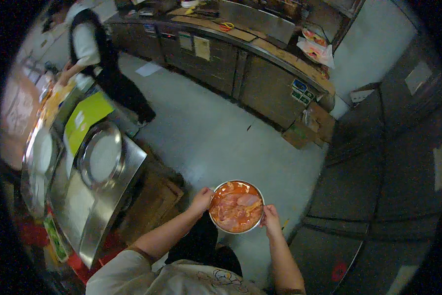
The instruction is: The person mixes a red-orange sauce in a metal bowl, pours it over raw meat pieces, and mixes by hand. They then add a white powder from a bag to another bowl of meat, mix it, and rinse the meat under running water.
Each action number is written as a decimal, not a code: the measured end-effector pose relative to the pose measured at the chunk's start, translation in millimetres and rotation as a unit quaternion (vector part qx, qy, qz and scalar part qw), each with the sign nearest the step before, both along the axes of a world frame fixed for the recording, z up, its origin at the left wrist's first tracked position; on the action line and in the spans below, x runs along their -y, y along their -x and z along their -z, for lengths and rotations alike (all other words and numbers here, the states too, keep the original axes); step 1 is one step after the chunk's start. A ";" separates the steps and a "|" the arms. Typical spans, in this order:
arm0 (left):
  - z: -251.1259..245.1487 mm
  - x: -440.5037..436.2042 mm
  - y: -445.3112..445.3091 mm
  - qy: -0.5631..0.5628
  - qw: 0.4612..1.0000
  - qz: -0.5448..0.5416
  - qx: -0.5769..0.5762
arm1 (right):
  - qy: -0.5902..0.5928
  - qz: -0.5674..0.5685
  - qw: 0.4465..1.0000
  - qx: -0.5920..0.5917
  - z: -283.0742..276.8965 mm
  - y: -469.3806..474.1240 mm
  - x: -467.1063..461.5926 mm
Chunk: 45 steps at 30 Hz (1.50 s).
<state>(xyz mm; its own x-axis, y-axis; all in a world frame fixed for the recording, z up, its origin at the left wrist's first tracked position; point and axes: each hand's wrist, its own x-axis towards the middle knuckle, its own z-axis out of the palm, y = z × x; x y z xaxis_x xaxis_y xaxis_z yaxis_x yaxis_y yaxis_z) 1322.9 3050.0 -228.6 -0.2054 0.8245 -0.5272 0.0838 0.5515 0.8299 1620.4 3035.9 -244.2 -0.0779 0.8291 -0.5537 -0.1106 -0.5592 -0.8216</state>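
Note:
A round metal bowl (237, 207) filled with raw meat pieces in reddish-orange liquid is held out before me, over the floor. My left hand (202, 201) grips its rim on the left side, and my right hand (271, 217) grips the rim on the right. Most of the fingers are hidden under or behind the rim. The bowl looks roughly level.
At left stands a steel worktable (127, 166) with a large round metal basin (119, 142) and a green board (84, 118). Another person (95, 55) leans over its far end. A long counter (206, 31) curves across the back; dark cabinets (353, 177) stand at right, near cardboard boxes (298, 134).

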 end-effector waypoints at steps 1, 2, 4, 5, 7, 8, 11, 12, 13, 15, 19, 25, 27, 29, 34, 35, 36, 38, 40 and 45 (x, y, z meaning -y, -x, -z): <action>29.3 -40.5 9.0 -0.017 1.000 0.003 -0.001 | 0.004 0.011 1.000 0.000 15.1 7.4 -39.3; 43.4 -79.6 9.3 0.033 0.999 -0.017 -0.010 | -0.001 0.026 1.000 -0.010 33.7 11.9 -72.7; 41.7 -153.6 0.8 0.091 0.996 0.001 -0.016 | 0.002 0.053 0.998 -0.019 66.0 9.8 -124.5; 39.1 -189.0 -6.1 0.099 0.994 0.038 -0.015 | 0.019 0.071 0.997 -0.017 80.3 8.6 -155.8; 96.7 -235.4 8.7 0.046 0.993 0.074 -0.081 | 0.056 0.095 0.994 -0.018 86.9 22.9 -206.0; 118.8 -271.8 2.4 0.085 0.994 0.029 -0.054 | 0.013 0.106 0.993 -0.056 121.4 19.5 -231.2; 171.9 -367.2 -3.5 0.117 0.992 -0.048 -0.025 | 0.009 0.092 0.996 -0.007 175.6 26.4 -316.7; 211.5 -377.9 0.0 0.135 0.987 -0.083 0.008 | 0.017 0.099 0.994 -0.044 185.0 21.1 -323.8; 241.2 -405.3 0.6 0.135 0.989 -0.064 -0.018 | 0.028 0.094 0.995 -0.033 199.1 20.7 -357.1; 296.4 -459.5 -0.4 0.138 0.982 0.037 -0.123 | 0.061 0.092 0.994 -0.006 234.8 21.4 -408.8; 410.9 -555.6 -10.3 0.021 0.866 0.284 -0.411 | 0.006 0.115 0.976 -0.182 372.9 -1.6 -484.4; 478.2 -661.2 -75.2 -0.006 0.828 0.374 -0.417 | 0.020 0.093 0.990 -0.108 498.4 -55.8 -569.9; 550.0 -674.1 -60.0 -0.058 0.804 0.412 -0.424 | 0.025 0.063 0.995 -0.079 514.5 -57.3 -595.6; 585.1 -702.5 -66.2 -0.016 0.873 0.342 -0.348 | 0.029 0.070 0.996 -0.050 544.0 -62.8 -631.0; 657.4 -754.6 -95.7 0.042 0.956 0.236 -0.167 | -0.046 0.103 0.991 -0.067 608.1 -96.7 -671.3; 669.1 -764.8 -95.6 0.037 0.953 0.256 -0.158 | -0.044 0.101 0.993 -0.036 611.5 -97.9 -677.0; 666.6 -770.7 -116.0 0.053 0.963 0.226 -0.135 | -0.081 0.138 0.984 -0.080 625.1 -112.3 -675.3; 652.9 -767.6 -138.0 0.100 0.979 0.153 -0.090 | -0.117 0.175 0.970 -0.124 650.0 -124.3 -668.5; 691.5 -769.1 -47.2 -0.035 0.884 0.333 -0.326 | -0.088 0.102 0.981 -0.142 618.5 -60.3 -696.4; 657.8 -764.3 -90.8 -0.192 0.885 0.396 -0.149 | -0.087 0.133 0.980 -0.122 651.9 -117.2 -655.2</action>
<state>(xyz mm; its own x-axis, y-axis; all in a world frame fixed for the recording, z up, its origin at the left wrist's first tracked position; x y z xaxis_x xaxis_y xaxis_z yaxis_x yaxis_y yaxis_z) 1413.7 3814.3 -886.4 0.4351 0.8788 -0.1958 0.5649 -0.0970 0.8194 1737.6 3691.1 -896.1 0.0417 0.9179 -0.3945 -0.4391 -0.3378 -0.8325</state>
